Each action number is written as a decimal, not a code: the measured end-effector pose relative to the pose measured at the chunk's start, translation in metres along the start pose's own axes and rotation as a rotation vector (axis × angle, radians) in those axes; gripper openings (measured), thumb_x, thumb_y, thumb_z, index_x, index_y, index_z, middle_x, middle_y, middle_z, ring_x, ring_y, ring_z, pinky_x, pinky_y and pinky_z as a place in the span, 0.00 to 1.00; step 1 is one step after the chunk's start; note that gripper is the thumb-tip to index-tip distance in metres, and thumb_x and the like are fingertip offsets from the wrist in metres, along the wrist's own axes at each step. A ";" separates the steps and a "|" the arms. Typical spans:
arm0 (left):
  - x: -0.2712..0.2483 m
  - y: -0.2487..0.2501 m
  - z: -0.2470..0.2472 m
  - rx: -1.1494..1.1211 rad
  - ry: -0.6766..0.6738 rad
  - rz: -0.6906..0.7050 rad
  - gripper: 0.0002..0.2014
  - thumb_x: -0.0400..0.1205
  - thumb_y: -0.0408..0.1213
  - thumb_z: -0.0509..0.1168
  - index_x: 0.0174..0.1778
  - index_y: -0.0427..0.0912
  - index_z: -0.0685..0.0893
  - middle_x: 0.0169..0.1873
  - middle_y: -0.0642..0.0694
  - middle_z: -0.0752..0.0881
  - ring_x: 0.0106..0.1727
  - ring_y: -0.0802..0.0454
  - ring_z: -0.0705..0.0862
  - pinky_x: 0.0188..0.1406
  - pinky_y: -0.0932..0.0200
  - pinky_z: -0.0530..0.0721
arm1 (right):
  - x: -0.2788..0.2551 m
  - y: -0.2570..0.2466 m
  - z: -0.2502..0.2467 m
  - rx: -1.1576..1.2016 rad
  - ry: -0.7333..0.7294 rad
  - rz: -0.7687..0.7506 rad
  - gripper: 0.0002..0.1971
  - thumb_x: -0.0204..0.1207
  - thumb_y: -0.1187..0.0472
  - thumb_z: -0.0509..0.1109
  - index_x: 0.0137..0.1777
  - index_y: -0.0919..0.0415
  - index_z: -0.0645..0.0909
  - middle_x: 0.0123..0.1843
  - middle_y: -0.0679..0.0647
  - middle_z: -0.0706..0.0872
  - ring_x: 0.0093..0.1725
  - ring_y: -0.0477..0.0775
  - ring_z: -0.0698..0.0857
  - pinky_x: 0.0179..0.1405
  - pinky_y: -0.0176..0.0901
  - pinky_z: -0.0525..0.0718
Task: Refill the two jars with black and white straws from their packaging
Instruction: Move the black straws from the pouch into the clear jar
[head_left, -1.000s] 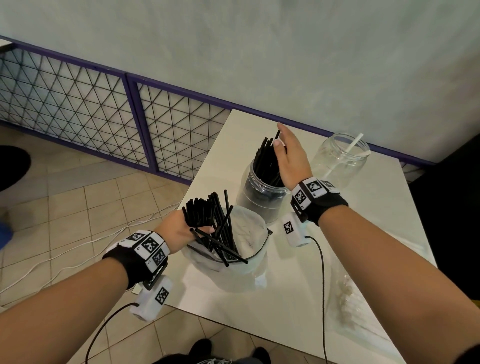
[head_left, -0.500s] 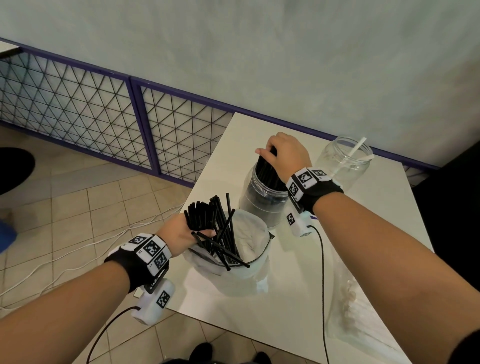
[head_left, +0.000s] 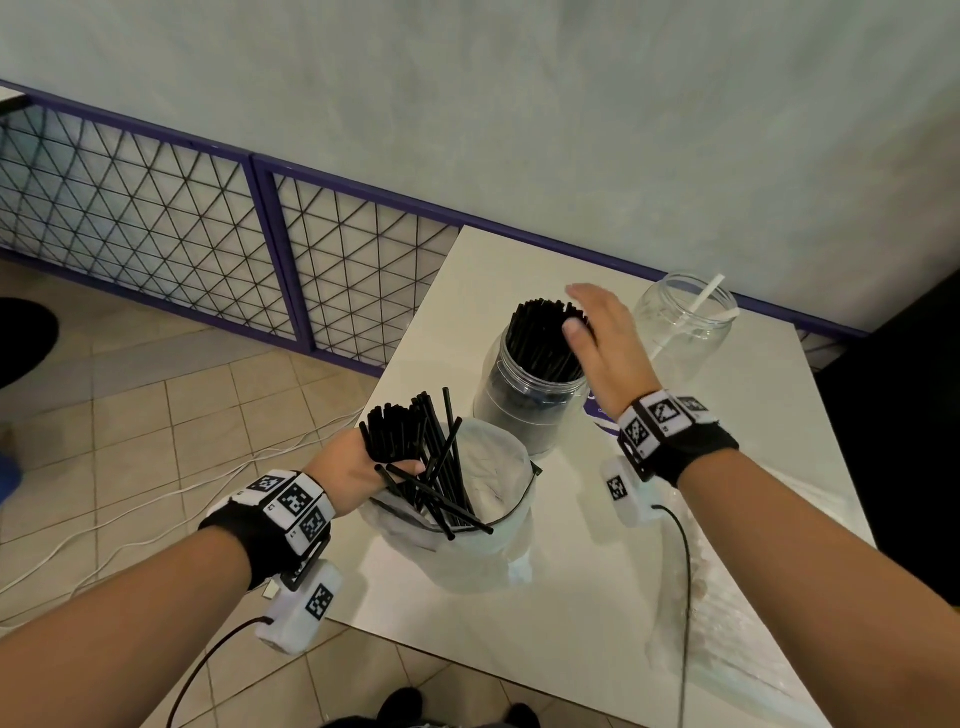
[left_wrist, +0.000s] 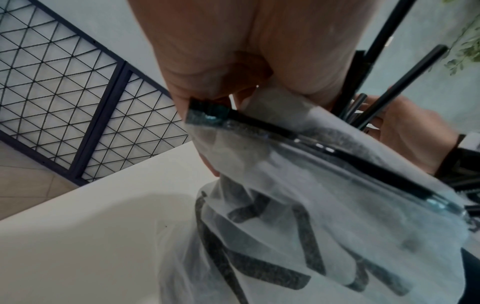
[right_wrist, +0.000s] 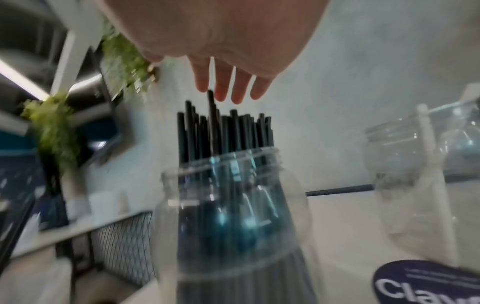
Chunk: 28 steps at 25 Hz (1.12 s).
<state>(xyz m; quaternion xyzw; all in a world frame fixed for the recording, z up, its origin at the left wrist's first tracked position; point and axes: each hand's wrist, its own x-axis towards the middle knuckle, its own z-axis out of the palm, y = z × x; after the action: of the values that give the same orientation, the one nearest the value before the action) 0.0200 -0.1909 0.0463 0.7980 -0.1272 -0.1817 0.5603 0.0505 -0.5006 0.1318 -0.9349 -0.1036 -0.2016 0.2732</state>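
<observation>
A clear jar (head_left: 524, 395) packed with upright black straws (head_left: 540, 332) stands mid-table. My right hand (head_left: 582, 317) hovers flat at their tops, fingers straight and holding nothing; in the right wrist view its fingertips (right_wrist: 228, 88) sit just above the straw ends (right_wrist: 223, 131). My left hand (head_left: 387, 470) grips a bundle of black straws (head_left: 400, 431) at the mouth of a clear plastic bag (head_left: 483, 535), with loose straws crossing inside. The left wrist view shows that hand (left_wrist: 233, 92) holding the bag (left_wrist: 311, 226) by its zip edge. A second jar (head_left: 685, 322) holds one white straw (head_left: 701, 301).
A clear pack of white straws (head_left: 737, 644) lies at the near right of the white table (head_left: 597, 597). The table's left edge drops to a tiled floor with cables (head_left: 156, 519). A purple-framed wire fence (head_left: 270, 249) runs behind, below a pale wall.
My right hand pressed down on the black straws in the jar, then lifted and opened flat over them. The left hand has stayed gripping the bundle at the bag.
</observation>
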 end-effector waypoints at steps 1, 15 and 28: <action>0.000 -0.001 0.000 -0.003 -0.001 -0.003 0.16 0.57 0.58 0.73 0.36 0.58 0.85 0.37 0.44 0.86 0.43 0.46 0.83 0.58 0.36 0.82 | -0.006 0.003 0.003 -0.071 -0.084 -0.050 0.30 0.82 0.42 0.51 0.78 0.61 0.66 0.77 0.58 0.70 0.76 0.55 0.67 0.78 0.47 0.62; -0.002 0.000 -0.001 0.005 -0.019 0.022 0.11 0.59 0.58 0.73 0.33 0.61 0.84 0.34 0.49 0.84 0.39 0.50 0.80 0.54 0.38 0.82 | 0.027 0.001 0.017 -0.452 -0.433 -0.072 0.45 0.70 0.23 0.38 0.82 0.48 0.55 0.84 0.50 0.59 0.83 0.60 0.57 0.79 0.65 0.59; 0.004 -0.005 -0.001 0.011 -0.037 0.017 0.12 0.60 0.57 0.74 0.37 0.62 0.85 0.37 0.49 0.86 0.44 0.46 0.83 0.58 0.32 0.81 | 0.054 -0.013 0.035 -0.384 -0.102 0.108 0.19 0.78 0.45 0.63 0.59 0.57 0.81 0.60 0.53 0.80 0.60 0.59 0.74 0.53 0.58 0.82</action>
<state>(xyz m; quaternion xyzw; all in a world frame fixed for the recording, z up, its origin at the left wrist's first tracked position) 0.0243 -0.1904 0.0416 0.7964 -0.1453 -0.1913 0.5550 0.1058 -0.4655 0.1343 -0.9830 -0.0265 -0.1551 0.0946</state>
